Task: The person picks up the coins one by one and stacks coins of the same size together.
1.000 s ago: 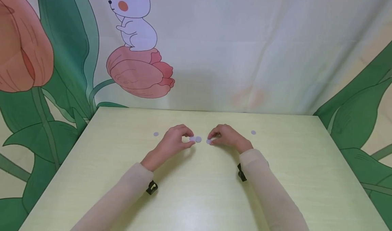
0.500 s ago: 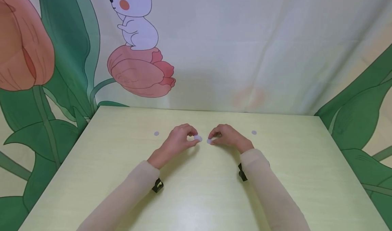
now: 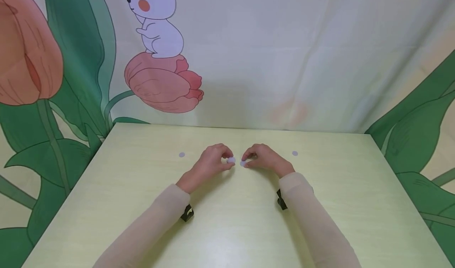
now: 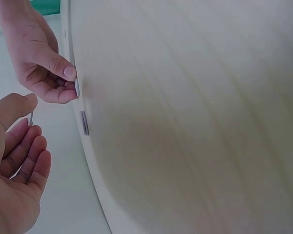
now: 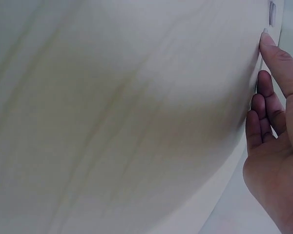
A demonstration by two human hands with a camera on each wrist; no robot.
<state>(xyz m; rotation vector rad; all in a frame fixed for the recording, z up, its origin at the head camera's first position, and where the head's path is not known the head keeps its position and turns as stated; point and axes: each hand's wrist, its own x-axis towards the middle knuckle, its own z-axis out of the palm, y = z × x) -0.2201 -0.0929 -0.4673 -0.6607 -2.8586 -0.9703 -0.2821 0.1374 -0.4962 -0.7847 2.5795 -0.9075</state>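
My left hand (image 3: 209, 161) pinches a small pale disc (image 4: 31, 117) between thumb and fingertips. That disc is raised off the table, and in the left wrist view it appears edge-on. Below it, a low stack of discs (image 4: 84, 123) lies on the tabletop; in the head view the held disc and fingers overlap this spot. Just to the right, my right hand (image 3: 264, 157) grips another disc (image 3: 243, 163) at table level with thumb and fingertips. The right wrist view has the stack (image 5: 272, 13) just past the thumb tip.
Two single discs lie flat on the pale wooden table (image 3: 227, 220), one at the left (image 3: 182, 155) and one at the right (image 3: 295, 153). Behind the table's far edge hangs a curtain (image 3: 249, 62) printed with tulips and a rabbit.
My left hand has moved a little to the right with its disc, from beside the stacked discs to over them. My right hand has stayed almost still.
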